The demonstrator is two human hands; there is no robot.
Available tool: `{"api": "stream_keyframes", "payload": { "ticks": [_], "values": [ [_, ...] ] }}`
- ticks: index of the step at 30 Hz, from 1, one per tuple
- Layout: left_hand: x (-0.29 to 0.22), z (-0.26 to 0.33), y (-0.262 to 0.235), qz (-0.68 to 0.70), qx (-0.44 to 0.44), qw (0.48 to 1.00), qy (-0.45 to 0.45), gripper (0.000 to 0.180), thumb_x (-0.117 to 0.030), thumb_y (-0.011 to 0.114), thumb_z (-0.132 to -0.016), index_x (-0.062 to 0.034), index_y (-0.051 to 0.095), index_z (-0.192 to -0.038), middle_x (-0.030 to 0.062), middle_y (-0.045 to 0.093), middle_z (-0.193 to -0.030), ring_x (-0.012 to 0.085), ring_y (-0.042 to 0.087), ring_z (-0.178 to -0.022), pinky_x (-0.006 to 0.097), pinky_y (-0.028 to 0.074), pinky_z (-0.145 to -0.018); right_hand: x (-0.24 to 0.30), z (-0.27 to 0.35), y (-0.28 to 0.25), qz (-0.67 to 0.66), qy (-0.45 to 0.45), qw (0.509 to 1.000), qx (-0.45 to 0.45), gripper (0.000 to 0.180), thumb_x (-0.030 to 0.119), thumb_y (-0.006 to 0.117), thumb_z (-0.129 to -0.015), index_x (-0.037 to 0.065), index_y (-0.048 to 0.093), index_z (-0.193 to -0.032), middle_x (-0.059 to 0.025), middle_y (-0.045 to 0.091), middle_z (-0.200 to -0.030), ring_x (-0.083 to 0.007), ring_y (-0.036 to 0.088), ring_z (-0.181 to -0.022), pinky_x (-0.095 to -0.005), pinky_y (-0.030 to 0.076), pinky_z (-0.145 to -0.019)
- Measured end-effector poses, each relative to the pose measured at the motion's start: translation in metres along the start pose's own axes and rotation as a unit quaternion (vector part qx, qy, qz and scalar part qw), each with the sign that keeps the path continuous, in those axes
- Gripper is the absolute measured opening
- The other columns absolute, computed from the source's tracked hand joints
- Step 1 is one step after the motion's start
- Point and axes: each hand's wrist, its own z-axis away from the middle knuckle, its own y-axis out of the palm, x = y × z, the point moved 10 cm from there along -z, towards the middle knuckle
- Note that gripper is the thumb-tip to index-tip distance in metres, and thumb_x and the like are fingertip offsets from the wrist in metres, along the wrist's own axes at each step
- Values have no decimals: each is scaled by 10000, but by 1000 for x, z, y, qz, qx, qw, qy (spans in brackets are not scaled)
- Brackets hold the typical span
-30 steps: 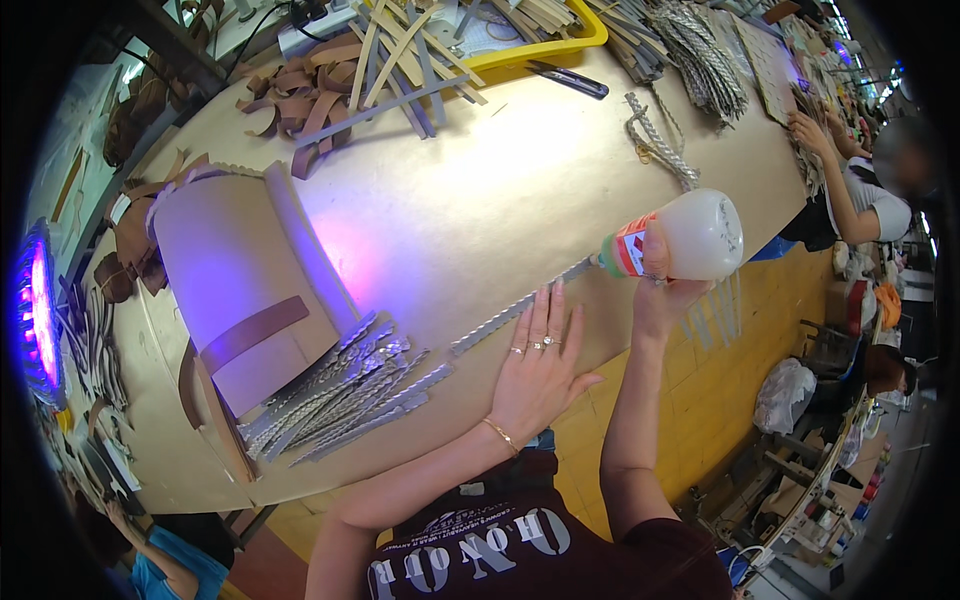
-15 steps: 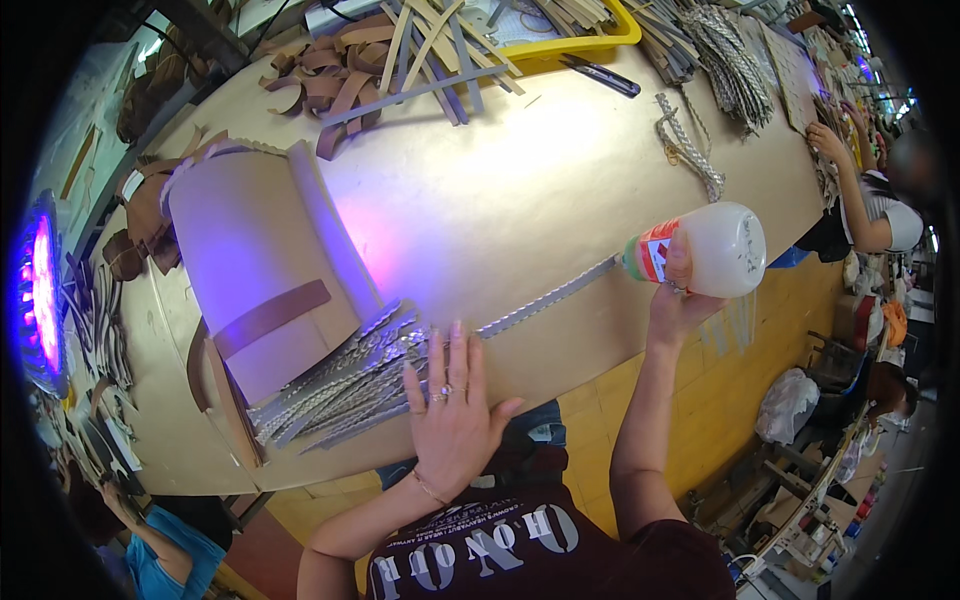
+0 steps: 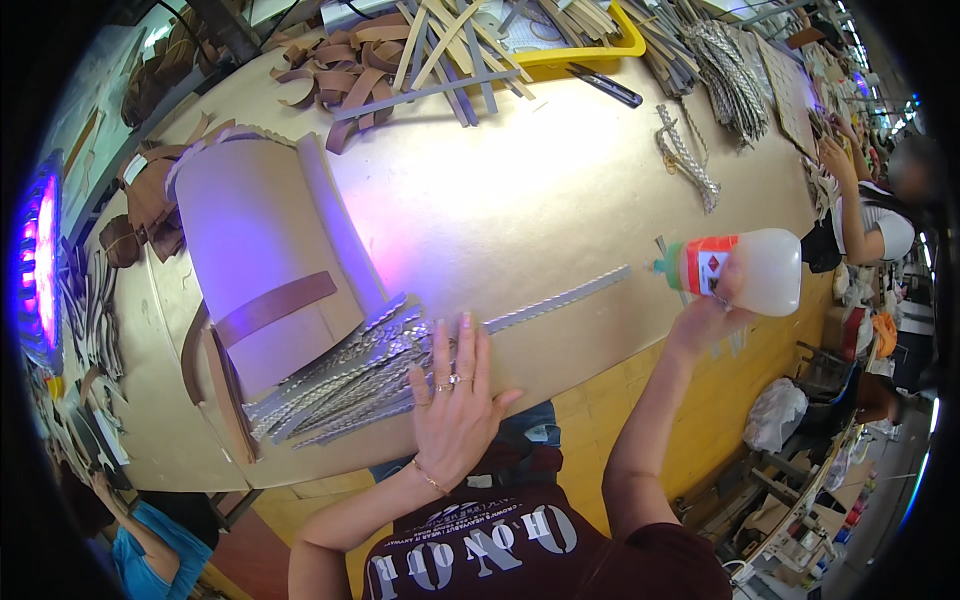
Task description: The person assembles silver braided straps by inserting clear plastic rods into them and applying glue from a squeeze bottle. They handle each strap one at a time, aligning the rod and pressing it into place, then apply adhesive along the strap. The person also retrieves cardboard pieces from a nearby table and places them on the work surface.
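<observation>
My left hand (image 3: 455, 405) lies flat, fingers outstretched, on the right end of a pile of silver-grey braided strips (image 3: 340, 400). From beneath its fingertips a single silver braided strip (image 3: 565, 297) runs to the right along the table. My right hand (image 3: 715, 305) grips a translucent white squeeze bottle (image 3: 768, 270) with a red label and a green cap. The bottle is tipped on its side, its nozzle pointing left, a little right of the strip's end and apart from it. A short dark strip (image 3: 662, 245) shows beside the nozzle.
Left of the pile, a curved tan sheet (image 3: 250, 220) bears a brown strap (image 3: 275, 310). Brown strips (image 3: 365, 70), a yellow tray (image 3: 590, 55), a cutter knife (image 3: 605, 85) and a braided bundle (image 3: 685, 165) lie along the far side. Other people work at both ends.
The bottle in my right hand has moved right, away from the strip's end, and now lies more level. My left hand stays flat in nearly the same place.
</observation>
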Motion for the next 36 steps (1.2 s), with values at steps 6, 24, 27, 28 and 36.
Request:
{"api": "stream_keyframes", "payload": {
  "ticks": [6, 24, 27, 28, 36],
  "values": [
    [-14, -6, 1, -4, -9, 1000, 7, 790, -593, 520, -897, -46, 428, -1460, 107, 307, -1585, 340, 210, -1488, 606, -140, -1137, 40, 103, 52, -77, -8, 946, 315, 349, 145, 736, -847, 1, 615, -1141, -109, 656, -1084, -217, 652, -945, -369, 550, -819],
    [-18, -9, -2, -46, -24, 999, 16, 785, -598, 519, -893, -19, 470, -1421, 116, 329, -1572, 316, 269, -1470, 616, -157, -1126, 64, 132, 73, 65, -160, 897, 408, 290, 103, 772, -796, 48, 679, -1064, -82, 690, -1000, -227, 664, -891, -355, 529, -807],
    [-18, -9, -2, -55, -25, 998, 21, 813, -631, 500, -895, -17, 461, -1427, 115, 337, -1568, 320, 277, -1465, 614, -159, -1126, 56, 113, 66, 23, -83, 922, 379, 390, 64, 788, -752, 129, 707, -1128, -67, 706, -1046, -222, 671, -959, -364, 517, -854],
    [-18, -9, -2, -54, -21, 998, 24, 817, -635, 497, -895, -15, 462, -1426, 114, 342, -1565, 322, 278, -1463, 615, -162, -1126, 55, 107, 64, 34, -83, 928, 362, 368, 62, 792, -750, 128, 717, -1104, -67, 711, -1020, -225, 677, -937, -365, 520, -841],
    [-18, -9, -6, -75, -37, 996, 29, 798, -669, 452, -892, -50, 532, -1389, 110, 425, -1517, 289, 330, -1442, 572, -60, -1158, 35, 55, 32, 96, -90, 977, 167, 274, 184, 824, -799, 7, 665, -935, -60, 680, -871, -175, 655, -762, -309, 515, -717]
  ]
}}
